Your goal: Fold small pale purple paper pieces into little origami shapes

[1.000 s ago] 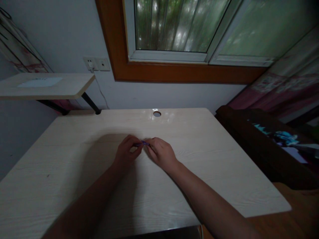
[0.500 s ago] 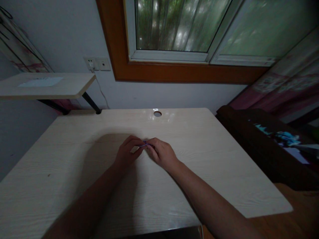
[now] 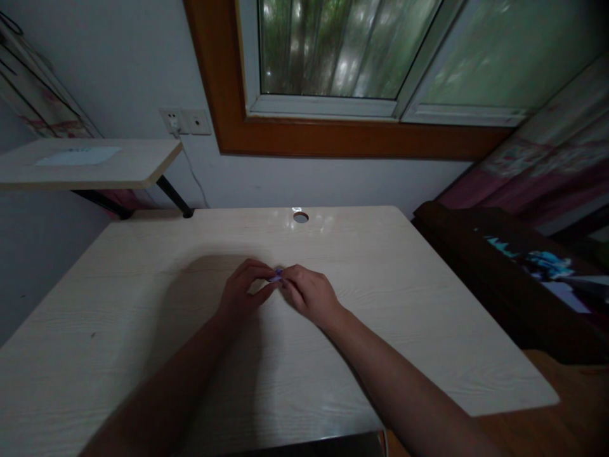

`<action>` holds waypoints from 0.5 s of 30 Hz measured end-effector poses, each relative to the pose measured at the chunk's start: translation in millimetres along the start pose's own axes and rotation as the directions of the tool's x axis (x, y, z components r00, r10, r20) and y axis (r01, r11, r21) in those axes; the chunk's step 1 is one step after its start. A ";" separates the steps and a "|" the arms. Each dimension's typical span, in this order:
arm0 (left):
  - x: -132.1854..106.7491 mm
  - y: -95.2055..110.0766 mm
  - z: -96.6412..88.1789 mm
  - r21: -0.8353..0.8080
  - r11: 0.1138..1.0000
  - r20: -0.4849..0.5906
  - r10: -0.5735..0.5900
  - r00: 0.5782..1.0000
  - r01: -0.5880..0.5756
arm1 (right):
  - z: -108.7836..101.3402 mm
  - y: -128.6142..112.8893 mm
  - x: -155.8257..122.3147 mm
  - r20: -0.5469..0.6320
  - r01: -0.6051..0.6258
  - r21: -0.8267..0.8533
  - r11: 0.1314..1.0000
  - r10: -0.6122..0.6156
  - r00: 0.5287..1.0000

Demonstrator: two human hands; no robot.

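Observation:
My left hand (image 3: 243, 293) and my right hand (image 3: 309, 294) meet fingertip to fingertip over the middle of a pale wooden table (image 3: 143, 330). Both are pinched on a small purple thing (image 3: 276, 275) held between them; it is too small and dim to name. The fingers of both hands are curled and pressed together. My forearms reach in from the bottom edge of the head view.
A round cable hole (image 3: 300, 217) sits near the table's far edge. A smaller side table (image 3: 95, 166) with a sheet of paper stands at the left by a wall socket (image 3: 184, 121). A dark wooden bed frame (image 3: 499, 273) lies at the right under a window (image 3: 342, 51).
The hands have stayed in place, with the fingertips drawn slightly closer together, so less of the purple thing shows between them.

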State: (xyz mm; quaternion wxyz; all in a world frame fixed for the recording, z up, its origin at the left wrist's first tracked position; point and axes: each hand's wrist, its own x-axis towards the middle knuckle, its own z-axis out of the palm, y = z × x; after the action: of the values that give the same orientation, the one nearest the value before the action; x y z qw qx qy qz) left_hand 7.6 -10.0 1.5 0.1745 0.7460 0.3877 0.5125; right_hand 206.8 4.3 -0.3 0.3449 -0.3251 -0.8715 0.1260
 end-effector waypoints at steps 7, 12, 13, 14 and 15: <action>0.9 -1.2 -1.2 0.030 0.998 -0.028 0.052 0.998 -0.051 | -0.4 -1.1 2.1 -0.052 0.051 -0.016 0.999 -0.052 0.997; 0.9 -3.0 -1.0 0.019 0.997 -0.031 0.080 0.996 -0.080 | -1.4 -2.1 3.0 -0.096 0.072 0.028 0.997 -0.069 0.993; 1.1 -2.8 -1.0 0.016 0.996 -0.032 0.092 0.995 -0.091 | -1.6 -2.0 3.0 -0.102 0.076 0.032 0.997 -0.072 0.992; 1.3 -2.4 -1.1 0.015 0.995 -0.030 0.099 0.995 -0.099 | -1.7 -1.8 3.0 -0.106 0.080 0.035 0.996 -0.076 0.991; 1.4 -1.9 -1.3 0.012 0.995 -0.028 0.103 0.994 -0.103 | -1.8 -1.5 2.9 -0.111 0.083 0.037 0.996 -0.079 0.991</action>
State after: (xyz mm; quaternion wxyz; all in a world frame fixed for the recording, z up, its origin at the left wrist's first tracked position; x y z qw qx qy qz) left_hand 5.9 -7.9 1.7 0.1384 0.7585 0.3539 0.5294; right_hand 205.7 5.0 3.2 0.4036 -0.2887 -0.8610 0.1118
